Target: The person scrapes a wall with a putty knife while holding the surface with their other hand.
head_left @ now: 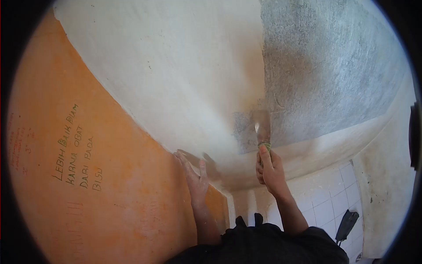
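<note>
Putty knife [263, 125] lies with its blade against the wall [176, 66], low down where the white coat [184, 88] meets the bare grey patch [334, 66]. The blade looks a little blurred on my feed. The right hand [270, 169] is closed round the wrapped handle, thumb laid up along it toward the blade. The left hand [195, 176] is flat on the wall with fingers spread, on the line between the orange paint [110, 176] and the white coat, near the knife but apart from it.

From my end, the main risk is the blade's corner. If the wrist tips, one edge could dig in and score a ridge or groove at the seam, where a small grey spot [244, 132] just left of the blade is uncovered. If the white coat is soft under the spread left hand, that palm could smear it or leave prints. Leaning hard on that hand could also make it slide on the smooth surface. I cannot tell whether the coat is wet.

I see no bucket, pan or tray anywhere in this view. Lower right, a dark object [347, 224] lies by the white tiles [334, 202]; I cannot make out what it is.
</note>
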A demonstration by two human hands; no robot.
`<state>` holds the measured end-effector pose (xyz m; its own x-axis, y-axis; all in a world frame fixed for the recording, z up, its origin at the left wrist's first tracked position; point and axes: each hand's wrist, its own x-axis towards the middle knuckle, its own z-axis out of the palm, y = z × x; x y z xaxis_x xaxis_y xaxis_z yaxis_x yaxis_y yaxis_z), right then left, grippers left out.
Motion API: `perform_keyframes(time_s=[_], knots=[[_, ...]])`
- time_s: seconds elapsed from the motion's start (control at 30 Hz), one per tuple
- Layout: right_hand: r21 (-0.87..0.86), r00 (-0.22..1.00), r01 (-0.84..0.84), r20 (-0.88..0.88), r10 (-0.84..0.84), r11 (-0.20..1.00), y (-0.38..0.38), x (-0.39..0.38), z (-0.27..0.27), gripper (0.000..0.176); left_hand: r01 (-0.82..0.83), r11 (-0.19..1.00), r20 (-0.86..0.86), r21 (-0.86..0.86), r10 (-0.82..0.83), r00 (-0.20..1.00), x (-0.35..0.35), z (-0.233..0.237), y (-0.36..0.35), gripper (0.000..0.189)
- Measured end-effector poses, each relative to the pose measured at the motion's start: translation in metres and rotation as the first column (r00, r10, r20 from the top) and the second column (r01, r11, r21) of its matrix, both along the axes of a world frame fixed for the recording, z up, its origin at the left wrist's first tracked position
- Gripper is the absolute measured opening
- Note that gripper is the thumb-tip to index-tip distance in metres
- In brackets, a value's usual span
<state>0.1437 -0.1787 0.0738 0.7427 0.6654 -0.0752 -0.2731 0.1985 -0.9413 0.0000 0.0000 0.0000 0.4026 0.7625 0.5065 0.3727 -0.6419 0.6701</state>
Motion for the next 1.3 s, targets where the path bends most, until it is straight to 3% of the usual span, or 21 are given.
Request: perform_keyframes(time_s=[0.2,0.27,0.4,0.57,0.67,0.8,0.9,0.97,1.1,1.3], knots=[[0.047,1.000,0.022,-0.004,-0.022,0.999,-0.010,0.001,0.014,0.043,0.026,0.998,0.046,-0.056,-0.024,0.999,0.009,0.001,-0.022,0.077],[-0.046,1.000,0.023,-0.004,-0.023,0.999,-0.018,0.004,0.005,0.043,0.067,0.982,0.046,-0.175,-0.059,0.997,0.007,0.002,-0.022,0.079],[0.024,0.999,0.015,-0.031,-0.014,1.000,-0.011,0.006,0.028,0.044,0.089,0.987,0.036,-0.134,-0.085,0.996,0.005,-0.005,-0.020,0.080],[-0.048,0.998,0.047,-0.032,-0.049,0.998,-0.023,0.012,0.017,0.043,0.118,0.975,0.163,-0.189,-0.087,0.983,0.011,-0.008,-0.021,0.079],[0.050,0.999,0.049,0.007,-0.049,0.998,-0.014,0.015,0.053,0.043,0.091,0.984,0.063,-0.152,-0.082,0.995,0.008,-0.005,-0.021,0.079],[0.011,0.996,0.068,0.060,-0.068,0.998,-0.023,0.014,0.030,0.042,0.037,0.987,0.042,-0.153,-0.031,0.999,0.006,-0.010,-0.021,0.075],[-0.077,0.997,0.075,-0.001,-0.075,0.994,-0.022,0.012,0.032,0.041,0.077,0.987,0.064,-0.138,-0.068,0.996,0.010,-0.011,-0.021,0.076],[0.035,0.999,0.038,0.020,-0.039,0.999,-0.018,0.008,0.057,0.041,0.109,0.981,0.131,-0.160,-0.089,0.987,0.012,-0.009,-0.021,0.079],[-0.032,0.997,0.059,0.047,-0.057,0.998,-0.024,0.018,0.034,0.042,0.095,0.986,0.120,-0.136,-0.079,0.990,0.010,-0.010,-0.020,0.079],[0.007,0.998,0.041,0.048,-0.041,0.999,-0.020,0.014,0.050,0.043,0.094,0.987,0.087,-0.134,-0.083,0.993,0.013,-0.008,-0.017,0.078]])
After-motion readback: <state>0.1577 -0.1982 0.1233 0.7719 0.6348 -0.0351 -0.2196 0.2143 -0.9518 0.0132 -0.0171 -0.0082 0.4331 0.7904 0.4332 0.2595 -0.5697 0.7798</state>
